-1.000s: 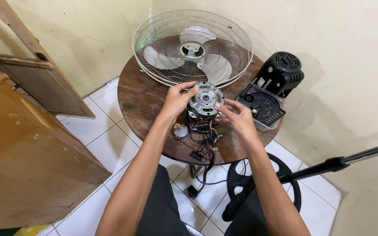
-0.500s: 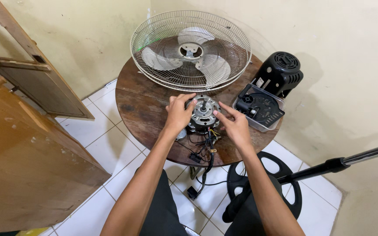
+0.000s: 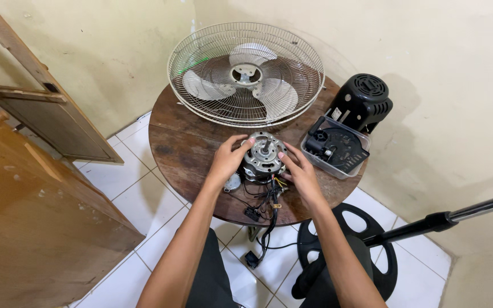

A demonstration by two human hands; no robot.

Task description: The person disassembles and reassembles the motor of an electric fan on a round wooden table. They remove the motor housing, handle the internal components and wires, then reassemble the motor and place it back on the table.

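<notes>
Looked heavy and rigid, the fan motor (image 3: 263, 156), clasped by left hand (image 3: 227, 162) and right hand (image 3: 299, 173) around its metal casing, away from fragile wires (image 3: 269, 197).

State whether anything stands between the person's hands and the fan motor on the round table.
Nothing visible does. The left hand and right hand already grip the fan motor from either side on the round wooden table. Its wires hang below, toward the person.

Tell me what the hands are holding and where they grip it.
Left hand and right hand hold the fan motor by its opposite sides, on the table.
</notes>
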